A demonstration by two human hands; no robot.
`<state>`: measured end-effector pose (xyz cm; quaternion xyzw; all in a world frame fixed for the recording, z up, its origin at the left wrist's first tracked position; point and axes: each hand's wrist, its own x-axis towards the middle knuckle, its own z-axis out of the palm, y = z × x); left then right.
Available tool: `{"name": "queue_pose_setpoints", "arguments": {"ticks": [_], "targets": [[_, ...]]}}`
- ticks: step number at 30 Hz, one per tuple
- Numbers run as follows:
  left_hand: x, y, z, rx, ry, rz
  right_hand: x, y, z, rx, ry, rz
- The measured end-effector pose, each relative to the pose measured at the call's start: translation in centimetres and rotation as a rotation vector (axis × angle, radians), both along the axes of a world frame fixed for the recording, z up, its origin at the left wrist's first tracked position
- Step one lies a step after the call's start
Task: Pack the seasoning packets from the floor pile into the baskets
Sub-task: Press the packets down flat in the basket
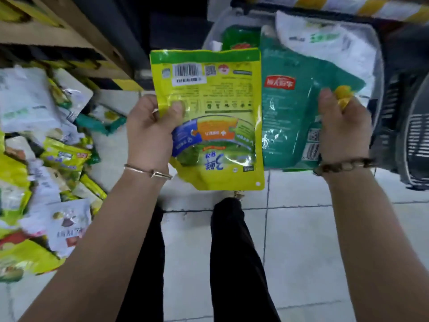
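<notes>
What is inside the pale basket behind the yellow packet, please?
A teal packet, white packets and a green packet show inside. The yellow packet in the left hand covers the basket's near corner; anything underneath is hidden.

1 head cam, wide-angle, aimed steeply down at floor [301,252].

L hand [148,133] pinches yellow packet [209,89], R hand [343,133] grips green packet [290,108]; both forearms extended fwd.
</notes>
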<state>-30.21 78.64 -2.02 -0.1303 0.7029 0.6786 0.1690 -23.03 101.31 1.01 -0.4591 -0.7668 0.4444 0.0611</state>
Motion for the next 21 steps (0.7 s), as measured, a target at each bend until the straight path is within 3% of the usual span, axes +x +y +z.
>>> {"name": "queue_pose_setpoints", "arguments": {"ticks": [2, 7, 15, 17, 21], "targets": [[3.2, 7.6, 0.4, -0.024, -0.029, -0.047, 4.8, 6.5, 2.4, -0.013, 0.061, -0.075], [5.2, 12.4, 0.3, -0.072, -0.048, -0.008, 8.1, 12.9, 1.1, -0.016, 0.091, -0.149], [4.2, 23.1, -1.7, -0.269, 0.11, -0.127, 9.6, 22.8, -4.7, -0.044, 0.15, -0.277], [4.2, 24.8, -2.9, -0.326, 0.113, -0.119, 8.8, 23.4, -7.3, -0.062, 0.062, -0.223], [5.3, 26.7, -4.0, -0.556, 0.203, -0.212, 7.3, 23.8, -11.5, -0.044, -0.424, -0.038]]}}
